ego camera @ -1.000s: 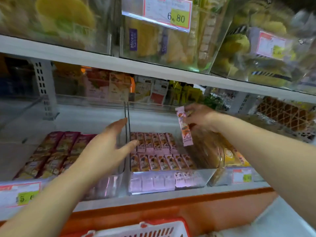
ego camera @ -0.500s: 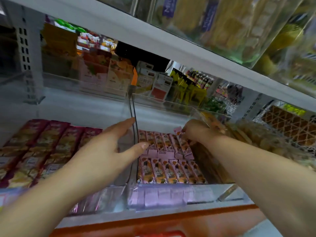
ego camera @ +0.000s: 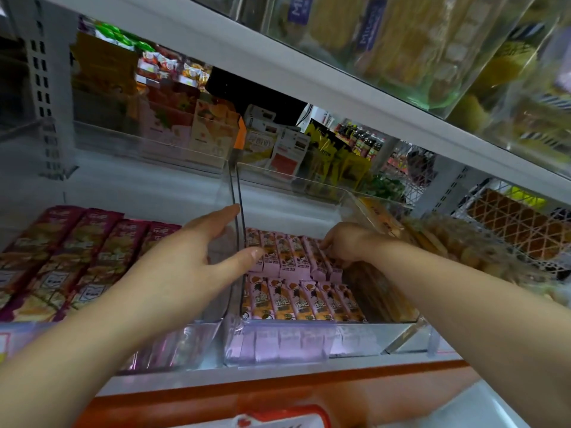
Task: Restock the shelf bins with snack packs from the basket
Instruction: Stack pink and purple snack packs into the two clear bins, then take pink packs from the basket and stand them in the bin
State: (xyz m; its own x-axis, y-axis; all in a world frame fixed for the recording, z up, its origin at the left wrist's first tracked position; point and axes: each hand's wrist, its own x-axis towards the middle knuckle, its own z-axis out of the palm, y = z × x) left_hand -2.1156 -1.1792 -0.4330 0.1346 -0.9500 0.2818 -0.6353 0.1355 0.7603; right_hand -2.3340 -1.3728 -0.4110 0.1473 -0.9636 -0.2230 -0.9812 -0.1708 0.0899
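In the head view, the slim pink foil snack pack (ego camera: 324, 267), held up above the bin a second ago, is now set down at the right end of the back row in the clear plastic shelf bin (ego camera: 238, 193). The right hand (ego camera: 343, 245) is lowered onto it with fingers bent; whether the pack is still pinched cannot be told. The left hand (ego camera: 185, 264), fingers spread wide, is braced on the bin's wall at 9 o'clock. One more pack is judged nearly stocked. The red basket (ego camera: 284, 418) is seen at 6 o'clock.

In front of you: pink snack packs (ego camera: 296, 257), orange-brown print. To your left, maroon packs (ego camera: 77, 251). Shelf edge (ego camera: 309, 392) orange; basket (ego camera: 287, 416) red-rimmed; brown lattice-print packaging (ego camera: 519, 223) right.
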